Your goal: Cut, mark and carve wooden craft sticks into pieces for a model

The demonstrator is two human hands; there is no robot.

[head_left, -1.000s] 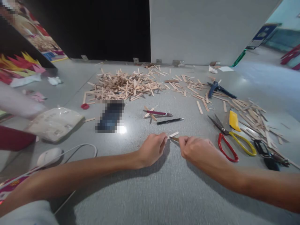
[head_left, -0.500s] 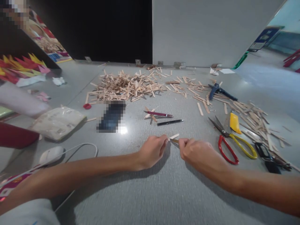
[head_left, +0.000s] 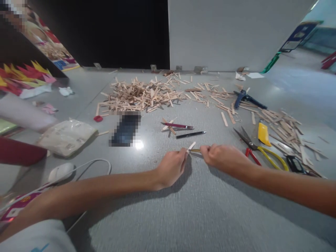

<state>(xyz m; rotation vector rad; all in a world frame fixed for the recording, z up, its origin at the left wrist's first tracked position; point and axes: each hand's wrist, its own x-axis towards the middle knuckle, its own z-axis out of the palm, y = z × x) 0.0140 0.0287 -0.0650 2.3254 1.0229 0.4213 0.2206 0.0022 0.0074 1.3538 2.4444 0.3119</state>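
In the head view my left hand [head_left: 171, 168] is closed, its fingertips pinching a short pale wooden stick [head_left: 192, 145] that points up and to the right. My right hand [head_left: 223, 157] wraps round a thin yellow-brown rod-like tool [head_left: 195, 151], whose far end meets the stick at my left fingertips. What kind of tool it is, I cannot make out. Just beyond both hands lie a black pen [head_left: 191, 135] and a dark red pencil-like stick [head_left: 178, 125], the latter resting across some crossed wooden sticks [head_left: 172, 129].
A heap of wooden sticks [head_left: 139, 96] lies at the back. To the right are scissors [head_left: 270, 159], a yellow cutter [head_left: 263, 133], a dark blue clamp-like tool [head_left: 243, 98] and more sticks [head_left: 287, 127]. On the left are a phone [head_left: 126, 129], a plastic packet [head_left: 67, 138] and a white mouse [head_left: 61, 172].
My right hand and forearm have moved up slightly, now covering part of the scissors' red handle. The wooden stick in my left hand points more steeply upward, and the tool lies flatter.
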